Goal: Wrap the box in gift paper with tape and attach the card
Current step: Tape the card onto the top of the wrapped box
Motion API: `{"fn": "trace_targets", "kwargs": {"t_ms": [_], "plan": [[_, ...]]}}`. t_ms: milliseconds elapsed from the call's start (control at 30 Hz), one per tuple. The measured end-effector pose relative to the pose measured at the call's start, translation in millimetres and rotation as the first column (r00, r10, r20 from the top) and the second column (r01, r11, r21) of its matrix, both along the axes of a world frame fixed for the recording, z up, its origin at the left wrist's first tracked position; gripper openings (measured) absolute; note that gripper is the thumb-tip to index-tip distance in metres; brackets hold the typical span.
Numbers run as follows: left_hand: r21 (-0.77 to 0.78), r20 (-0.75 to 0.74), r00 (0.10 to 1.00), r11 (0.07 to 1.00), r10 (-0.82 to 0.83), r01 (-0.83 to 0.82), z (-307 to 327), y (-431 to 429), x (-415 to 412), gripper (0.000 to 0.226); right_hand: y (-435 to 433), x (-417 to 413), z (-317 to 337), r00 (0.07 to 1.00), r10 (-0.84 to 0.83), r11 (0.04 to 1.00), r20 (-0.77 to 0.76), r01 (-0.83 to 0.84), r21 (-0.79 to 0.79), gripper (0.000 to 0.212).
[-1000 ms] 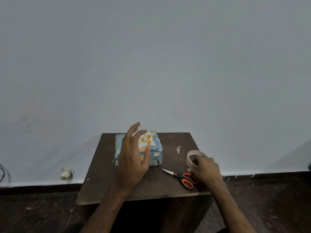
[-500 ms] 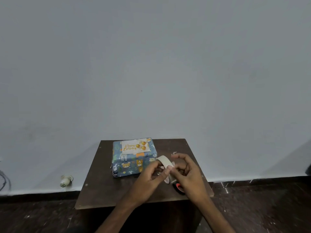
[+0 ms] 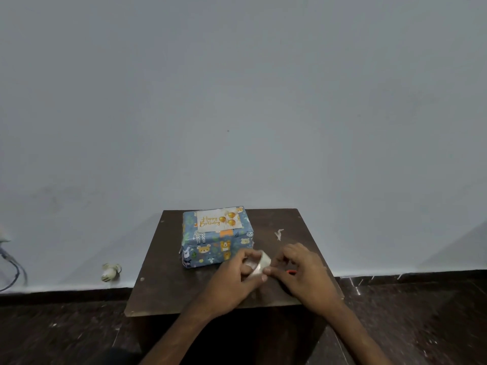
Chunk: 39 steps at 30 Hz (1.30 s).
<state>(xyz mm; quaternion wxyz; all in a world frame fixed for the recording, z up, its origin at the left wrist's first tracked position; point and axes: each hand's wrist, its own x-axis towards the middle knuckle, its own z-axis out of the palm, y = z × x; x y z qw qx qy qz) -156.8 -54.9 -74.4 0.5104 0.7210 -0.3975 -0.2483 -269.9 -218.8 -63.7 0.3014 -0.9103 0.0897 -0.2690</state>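
Picking at the tape roll beside the wrapped box

The person is holding a roll of clear tape (image 3: 257, 264) over the near half of the tabletop (image 3: 168, 291): the left hand (image 3: 232, 280) is curled around the roll, and the right hand (image 3: 303, 272) is pinching at its rim with thumb and forefinger, probably feeling for the free end. The gift-wrapped box (image 3: 216, 241) is sitting near the far left corner, its animal-print paper already closed, with the "Happy Birthday" card (image 3: 218, 219) lying flat on top; whether the card is fastened cannot be told. The tape is likely thin, sticky and apt to fold onto itself, so it is best pulled by the end alone. The card looks light and easily nudged. An orange scissors handle (image 3: 291, 271) is peeking out under the right hand.
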Motion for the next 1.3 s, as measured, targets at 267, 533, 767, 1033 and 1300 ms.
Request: {"fn": "trace_targets", "kwargs": {"t_ms": [267,533,767,1033,1300], "plan": [[0.191,0.161,0.983,0.98,-0.084,0.053,5,10,7,0.049,0,9,5,0.95,0.309,0.629,-0.042,-0.171,0.758,0.013],[0.258,0.223,0.968,0.965,-0.113,0.053,8,0,5,0.043,-7,19,-9,0.979,0.201,0.665,0.031,-0.159,0.729,0.019],[0.233,0.294,0.953,0.973,-0.068,-0.002,-2,-5,1,0.024,-8,21,-13,0.992,0.124,0.908,-0.027,-0.103,0.407,0.023],[0.171,0.235,0.971,0.983,0.031,-0.072,-5,-9,-1,0.025,-13,24,-11,0.994,0.108,0.862,-0.018,-0.085,0.5,0.015],[0.064,0.142,0.971,0.977,0.194,-0.205,-7,-15,5,0.025,-2,27,-13,0.986,0.159,0.64,-0.059,-0.058,0.766,0.047]]}}
